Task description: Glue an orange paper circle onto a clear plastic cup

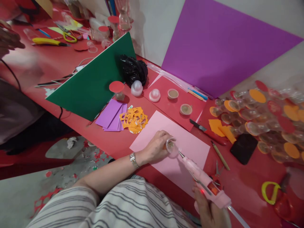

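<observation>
My left hand [159, 146] is closed around a small clear plastic cup [171, 146], its open side facing the camera; something brownish shows in its base. In my right hand [209, 205] is a pink hot glue gun [201, 177], with a red light lit on it and a glue stick coming out of its back end. The metal nozzle points at the cup's rim; whether it touches I cannot tell. Both are above a pink sheet of paper [152, 126]. Beyond the sheet stand two small cups of sand [173, 94] and a clear plastic cup [155, 95].
Purple cards [111, 115] and orange paper scraps [135, 119] lie left, before an upright green board [95, 79]. A red-handled cutter [213, 136], yellow-and-red scissors [270, 192] and many cup hourglasses [256, 117] are at right. Another person's hand [10, 38] is at far left.
</observation>
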